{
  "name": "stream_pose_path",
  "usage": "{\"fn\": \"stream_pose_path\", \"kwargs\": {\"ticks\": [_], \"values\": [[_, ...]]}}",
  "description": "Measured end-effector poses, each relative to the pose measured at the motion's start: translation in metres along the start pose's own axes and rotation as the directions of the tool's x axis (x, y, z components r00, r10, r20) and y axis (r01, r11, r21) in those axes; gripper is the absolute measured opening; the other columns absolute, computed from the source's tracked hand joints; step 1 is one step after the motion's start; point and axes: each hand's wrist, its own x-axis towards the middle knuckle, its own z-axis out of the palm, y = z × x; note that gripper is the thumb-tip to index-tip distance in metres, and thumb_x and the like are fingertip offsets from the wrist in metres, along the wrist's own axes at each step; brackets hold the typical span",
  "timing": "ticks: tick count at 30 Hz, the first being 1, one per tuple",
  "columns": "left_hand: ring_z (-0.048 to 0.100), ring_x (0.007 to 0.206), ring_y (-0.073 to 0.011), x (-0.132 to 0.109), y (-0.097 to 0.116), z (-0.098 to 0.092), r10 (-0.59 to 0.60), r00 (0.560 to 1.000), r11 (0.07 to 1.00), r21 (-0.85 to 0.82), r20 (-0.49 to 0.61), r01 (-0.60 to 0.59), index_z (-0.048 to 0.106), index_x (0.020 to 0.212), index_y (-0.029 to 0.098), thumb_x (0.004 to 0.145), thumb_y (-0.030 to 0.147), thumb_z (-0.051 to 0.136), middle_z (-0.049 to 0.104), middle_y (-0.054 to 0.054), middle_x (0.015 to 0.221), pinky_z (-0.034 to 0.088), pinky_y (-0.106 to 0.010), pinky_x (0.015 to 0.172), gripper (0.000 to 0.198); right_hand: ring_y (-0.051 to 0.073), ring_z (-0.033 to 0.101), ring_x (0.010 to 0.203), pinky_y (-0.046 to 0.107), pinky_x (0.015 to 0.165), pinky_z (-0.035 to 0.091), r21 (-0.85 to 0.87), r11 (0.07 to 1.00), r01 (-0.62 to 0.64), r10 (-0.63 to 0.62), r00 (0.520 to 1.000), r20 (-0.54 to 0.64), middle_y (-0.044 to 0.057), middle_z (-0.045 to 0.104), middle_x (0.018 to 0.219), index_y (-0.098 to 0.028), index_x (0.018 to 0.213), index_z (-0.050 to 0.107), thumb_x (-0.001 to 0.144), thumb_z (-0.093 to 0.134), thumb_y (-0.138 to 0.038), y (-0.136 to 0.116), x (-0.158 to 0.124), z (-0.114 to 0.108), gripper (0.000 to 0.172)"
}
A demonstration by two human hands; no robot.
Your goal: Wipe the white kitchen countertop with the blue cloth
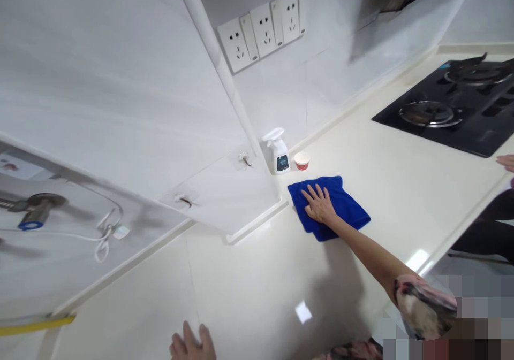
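My right hand (320, 205) lies flat on a blue cloth (349, 210), its fingers spread and pressing it onto the white countertop (249, 285). The cloth is spread out with uneven, folded edges. At the bottom edge of the view, my left hand (193, 344) is partly cut off. Its visible fingers are apart, with nothing in them. Just beyond the cloth stand a white spray bottle (280, 154) with a dark label and a small white and red cup (302, 161).
A black gas hob (453, 108) is set into the counter at right. Another person's hand (506, 161) shows at the right edge. A boxed-in wall corner (241, 205) with hooks juts out near the bottle. Sockets (263, 31) line the wall; a valve (38, 210) sits at left.
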Motion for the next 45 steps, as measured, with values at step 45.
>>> {"fn": "stream_pose_path", "kwargs": {"ticks": [45], "values": [[0.058,0.123,-0.0512,0.010,0.033,-0.001,-0.161,0.980,0.986,-0.069,-0.118,0.154,0.062,0.147,0.013,0.090,0.061,0.047,0.065,-0.028,0.128,0.050,-0.070,0.095,0.076,0.032,0.026,0.167,0.060,0.137,0.020,0.445,0.825,0.347,-0.439,0.890,0.120,0.009,0.040,0.175,-0.025,0.162,0.054,0.092,0.057,-0.027,-0.090,-0.244,-0.033,0.069]]}}
